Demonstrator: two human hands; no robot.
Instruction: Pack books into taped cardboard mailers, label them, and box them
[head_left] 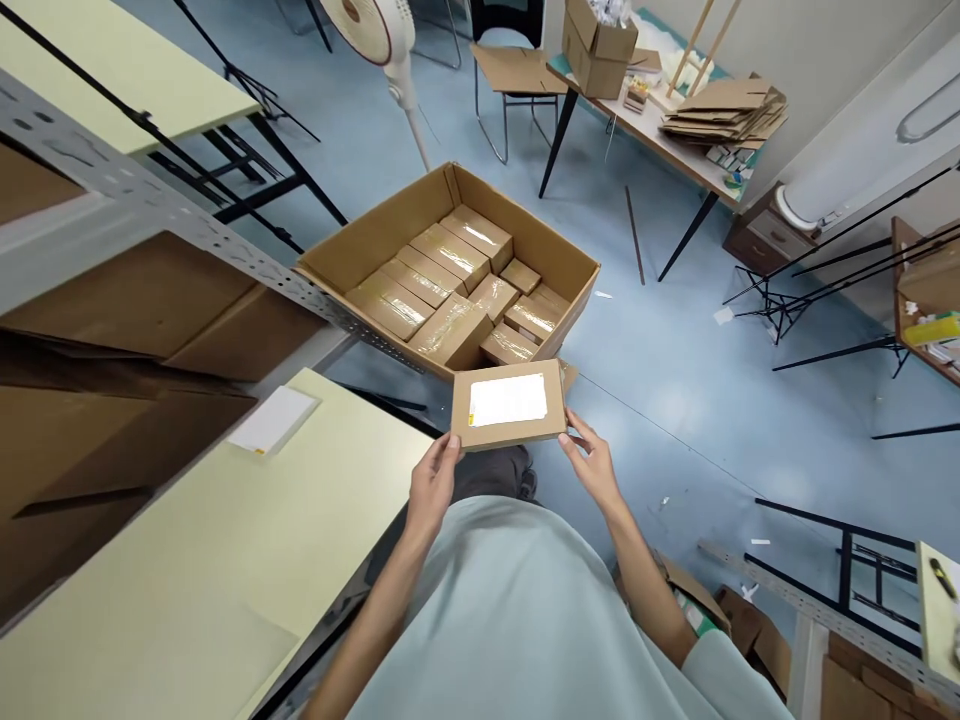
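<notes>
Between my two hands is a flat brown cardboard box [510, 436] with a white label [509, 400] on its upper face. My left hand [435, 480] grips its left corner, thumb on the near edge. At the right corner, my right hand [590, 460] pinches the box between thumb and fingers. Just beyond stands a large open carton [577, 290], partly covered at its near rim by the held box. Several taped brown boxes [450, 255] lie inside the carton, packed side by side. Whatever supports the carton is mostly hidden.
To my left, a pale yellow table [322, 480] carries a stack of white labels [275, 418]. A metal shelf with cardboard [112, 290] runs along the left. Ahead are a standing fan [397, 60], a chair [517, 70] and a table with flattened cardboard [727, 110]. Tripod legs [772, 300] stand right.
</notes>
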